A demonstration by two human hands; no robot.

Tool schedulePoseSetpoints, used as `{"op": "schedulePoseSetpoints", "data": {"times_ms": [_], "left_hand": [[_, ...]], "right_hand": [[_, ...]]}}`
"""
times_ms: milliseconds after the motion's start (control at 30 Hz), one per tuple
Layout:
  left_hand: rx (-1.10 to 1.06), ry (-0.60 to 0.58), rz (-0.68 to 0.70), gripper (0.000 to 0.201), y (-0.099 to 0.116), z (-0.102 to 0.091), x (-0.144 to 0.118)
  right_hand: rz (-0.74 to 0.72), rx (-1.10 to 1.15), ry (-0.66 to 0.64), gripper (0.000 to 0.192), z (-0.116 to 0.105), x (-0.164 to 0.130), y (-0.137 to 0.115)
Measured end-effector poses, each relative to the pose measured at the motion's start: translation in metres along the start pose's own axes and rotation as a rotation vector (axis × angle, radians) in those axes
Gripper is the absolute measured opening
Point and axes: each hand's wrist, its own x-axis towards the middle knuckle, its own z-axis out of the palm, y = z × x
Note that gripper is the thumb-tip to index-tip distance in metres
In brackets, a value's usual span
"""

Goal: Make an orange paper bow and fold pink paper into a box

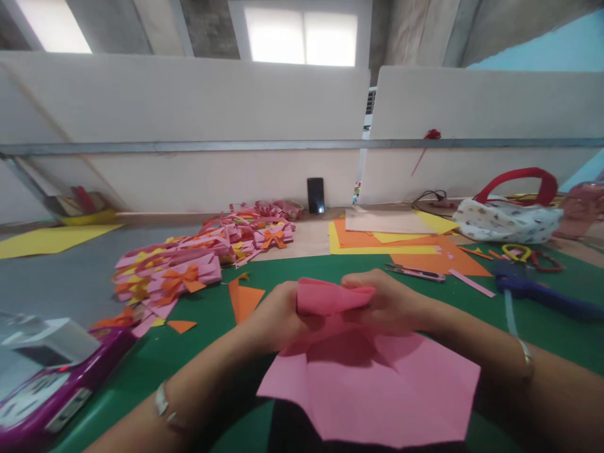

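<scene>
A pink paper sheet (391,390) hangs between my two hands above the green mat, its far edge curled over into a fold and its near part spread toward me with creases. My left hand (283,318) grips the folded edge on the left, and my right hand (382,302) grips it on the right. Fingers of both hands are closed on the paper and partly hidden by it. Orange paper scraps (248,301) lie just beyond my left hand. A pair of thread snips (415,272) rests past my right hand.
Pink paper bags with orange bows (189,277) pile up at left. A purple power strip (70,384) with a white plug sits near left. Orange and yellow sheets (443,248) lie at back right, near a blue glue gun (542,289). A phone (316,195) leans on the partition.
</scene>
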Motion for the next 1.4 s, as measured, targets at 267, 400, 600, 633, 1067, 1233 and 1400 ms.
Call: {"op": "schedulePoseSetpoints", "data": {"times_ms": [267,400,600,633,1067,1233,1400], "left_hand": [[0.152,0.059,0.099,0.02,-0.001,-0.005,0.0],[0.188,0.036,0.121,0.01,-0.007,-0.004,0.0],[0.121,-0.048,0.155,0.007,-0.008,-0.004,0.001],[0.097,-0.068,0.177,0.009,-0.008,-0.004,0.001],[0.261,-0.055,0.185,0.026,0.006,-0.002,-0.003],[0.3,-0.033,0.22,0.028,0.005,-0.002,-0.005],[0.31,-0.055,0.248,0.027,0.011,-0.003,-0.01]], "right_hand": [[-0.128,-0.025,-0.059,0.011,-0.002,0.002,0.0],[-0.195,0.014,-0.187,0.013,-0.01,0.002,0.0],[-0.217,-0.068,-0.247,0.024,-0.014,-0.001,-0.001],[-0.225,-0.103,-0.25,0.026,-0.014,-0.002,-0.001],[0.0,-0.083,-0.385,0.018,-0.033,-0.003,-0.014],[0.132,-0.222,-0.143,0.011,-0.014,-0.001,-0.009],[0.141,-0.273,-0.204,0.016,-0.014,-0.002,-0.012]]}}
